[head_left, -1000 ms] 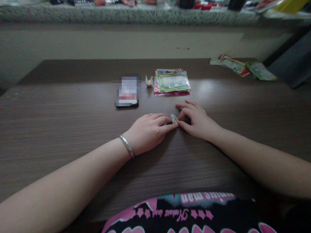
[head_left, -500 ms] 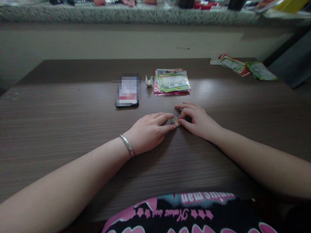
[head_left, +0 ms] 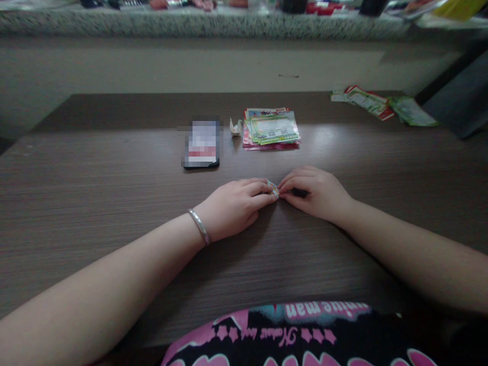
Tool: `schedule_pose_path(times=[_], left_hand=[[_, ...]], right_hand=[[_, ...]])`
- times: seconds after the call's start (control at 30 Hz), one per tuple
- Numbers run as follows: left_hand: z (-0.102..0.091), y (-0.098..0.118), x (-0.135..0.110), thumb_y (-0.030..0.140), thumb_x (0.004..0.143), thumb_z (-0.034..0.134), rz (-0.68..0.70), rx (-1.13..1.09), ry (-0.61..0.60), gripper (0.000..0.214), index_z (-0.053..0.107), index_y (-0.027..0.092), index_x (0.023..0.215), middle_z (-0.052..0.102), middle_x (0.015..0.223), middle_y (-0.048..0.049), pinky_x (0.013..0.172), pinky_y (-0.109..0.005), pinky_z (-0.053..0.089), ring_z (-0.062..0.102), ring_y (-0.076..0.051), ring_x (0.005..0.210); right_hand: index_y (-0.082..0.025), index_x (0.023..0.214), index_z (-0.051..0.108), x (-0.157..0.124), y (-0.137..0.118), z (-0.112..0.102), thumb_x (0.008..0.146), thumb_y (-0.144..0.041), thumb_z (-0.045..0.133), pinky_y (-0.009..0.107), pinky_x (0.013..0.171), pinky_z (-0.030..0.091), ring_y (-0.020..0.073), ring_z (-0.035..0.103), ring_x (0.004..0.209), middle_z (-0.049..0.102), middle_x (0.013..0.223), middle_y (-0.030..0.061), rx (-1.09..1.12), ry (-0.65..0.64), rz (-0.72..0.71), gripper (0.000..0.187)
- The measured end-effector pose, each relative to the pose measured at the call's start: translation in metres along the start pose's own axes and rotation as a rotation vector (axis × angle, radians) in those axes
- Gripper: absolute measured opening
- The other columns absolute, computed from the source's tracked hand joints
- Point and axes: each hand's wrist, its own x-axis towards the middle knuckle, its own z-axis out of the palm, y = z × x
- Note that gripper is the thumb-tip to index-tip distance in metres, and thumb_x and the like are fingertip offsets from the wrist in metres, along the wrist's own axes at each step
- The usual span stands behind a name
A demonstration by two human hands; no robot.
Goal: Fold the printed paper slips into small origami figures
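Observation:
A small folded piece of printed paper (head_left: 274, 190), with white, blue and orange on it, lies low at the table between my two hands. My left hand (head_left: 238, 206) comes from the left, its thumb and fingers closed on the piece and covering part of it. From the right, my right hand (head_left: 318, 193) pinches the piece's right edge between thumb and fingertips. How the folds run is too small to tell. A silver bangle (head_left: 199, 226) circles my left wrist.
Ahead lie a phone (head_left: 203, 145) with a blurred screen, a small folded paper shape (head_left: 235, 128) and a stack of colourful printed sheets (head_left: 272, 129). More printed wrappers (head_left: 369, 103) lie at the table's (head_left: 95, 188) back right. A cluttered speckled ledge (head_left: 229, 24) runs behind.
My right hand's fingers, more spread before, have drawn together into a pinch at the paper's right edge. The paper now shows narrower. My left hand stays nearly still.

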Motion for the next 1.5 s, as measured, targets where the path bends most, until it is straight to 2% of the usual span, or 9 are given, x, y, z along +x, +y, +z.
schedule_pose_path(times=[0.13,0.3,0.53,0.7,0.83,0.93,1.03,1.27,1.5], left_hand=[[0.000,0.000,0.000,0.009,0.083,0.049,0.013,0.013,0.019,0.039,0.061,0.014,0.121,0.063,0.124,-0.0084,0.107,-0.038,0.046,0.051,-0.025,0.126],[-0.001,0.000,-0.001,0.011,0.085,0.050,-0.006,0.013,0.001,0.039,0.058,0.011,0.123,0.062,0.126,-0.0103,0.106,-0.037,0.047,0.053,-0.024,0.124],[0.000,0.004,0.000,0.009,0.083,0.050,-0.038,0.021,-0.017,0.040,0.059,0.014,0.122,0.059,0.128,-0.0101,0.111,-0.045,0.040,0.043,-0.029,0.133],[0.002,0.004,0.000,0.008,0.081,0.051,-0.060,0.008,0.009,0.041,0.059,0.014,0.121,0.052,0.137,-0.0136,0.111,-0.047,0.039,0.039,-0.029,0.136],[0.006,0.001,0.000,0.009,0.083,0.049,-0.080,-0.029,0.016,0.041,0.057,0.018,0.122,0.052,0.139,-0.0104,0.111,-0.054,0.037,0.035,-0.030,0.139],[0.006,0.000,-0.001,0.010,0.083,0.050,-0.084,-0.034,0.049,0.037,0.059,0.016,0.118,0.055,0.133,-0.0109,0.112,-0.051,0.036,0.033,-0.030,0.139],[0.005,0.000,-0.001,0.012,0.084,0.051,-0.101,-0.020,0.066,0.034,0.061,0.017,0.116,0.061,0.121,-0.0099,0.109,-0.045,0.040,0.042,-0.028,0.132],[0.003,-0.001,0.001,0.020,0.091,0.049,-0.118,0.024,0.137,0.021,0.067,0.019,0.099,0.067,0.097,-0.0057,0.095,-0.037,0.050,0.058,-0.022,0.106],[0.002,-0.003,0.003,0.025,0.092,0.049,-0.136,0.011,0.133,0.020,0.067,0.018,0.089,0.067,0.090,-0.0053,0.091,-0.034,0.049,0.059,-0.020,0.100]], right_hand=[[-0.021,0.084,0.070,-0.002,-0.005,-0.001,0.089,-0.026,0.056,0.034,0.081,0.049,0.0193,0.064,0.089,0.073,0.094,0.0028,-0.169,0.011,-0.082,0.015],[-0.020,0.088,0.071,-0.003,-0.006,-0.002,0.091,-0.026,0.054,0.034,0.079,0.050,0.0195,0.064,0.089,0.073,0.098,0.0030,-0.246,-0.016,-0.161,0.018],[-0.019,0.086,0.071,0.000,-0.007,-0.005,0.088,-0.020,0.054,0.035,0.087,0.050,0.0205,0.064,0.096,0.073,0.097,0.0049,-0.152,-0.061,-0.118,0.017],[-0.025,0.086,0.071,-0.003,-0.002,-0.004,0.084,-0.024,0.060,0.052,0.107,0.035,0.0272,0.055,0.120,0.074,0.104,-0.0005,-0.118,-0.024,-0.046,0.011],[-0.027,0.088,0.072,-0.004,0.003,-0.003,0.085,-0.025,0.061,0.053,0.108,0.033,0.0255,0.054,0.123,0.073,0.108,-0.0021,-0.080,-0.032,-0.022,0.012],[-0.028,0.094,0.073,-0.004,0.006,-0.003,0.087,-0.028,0.060,0.052,0.108,0.034,0.0266,0.047,0.129,0.069,0.118,-0.0010,-0.103,-0.026,-0.046,0.016],[-0.028,0.098,0.074,-0.003,0.006,-0.003,0.087,-0.033,0.060,0.050,0.107,0.036,0.0280,0.042,0.133,0.066,0.123,0.0010,-0.129,-0.027,-0.062,0.018],[-0.024,0.100,0.072,-0.001,-0.003,-0.003,0.087,-0.040,0.060,0.043,0.095,0.044,0.0268,0.056,0.112,0.071,0.109,0.0039,-0.165,-0.062,-0.039,0.024],[-0.023,0.089,0.071,-0.001,-0.012,-0.001,0.088,-0.033,0.057,0.039,0.093,0.044,0.0259,0.055,0.109,0.072,0.099,0.0019,-0.173,-0.034,-0.062,0.017]])
